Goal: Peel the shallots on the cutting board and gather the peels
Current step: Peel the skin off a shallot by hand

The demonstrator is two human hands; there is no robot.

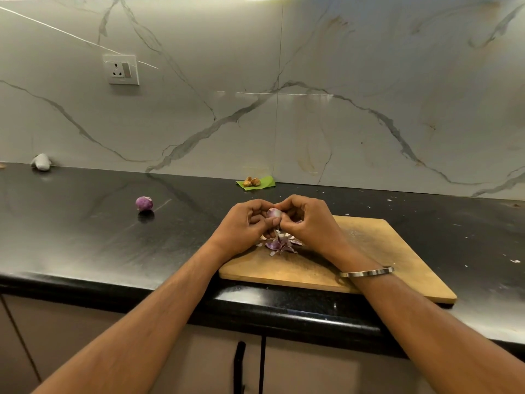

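A small pale-purple shallot [273, 213] is held between both hands above the far left part of the wooden cutting board [369, 251]. My left hand [244, 223] pinches it from the left with thumb and fingers. My right hand [306, 220] grips it from the right, fingertips on its skin. Just below the hands a small heap of purple and white peels [279, 243] lies on the board. A second purple shallot [144, 203] sits alone on the black counter, well to the left of the board.
The black counter [85, 237] runs wall to wall, its front edge near me. A green leaf with brown pieces [255, 183] lies by the marble backsplash. A grey object [41, 162] rests far left. A wall socket [121, 70] is above. Small white flecks dot the counter's right side.
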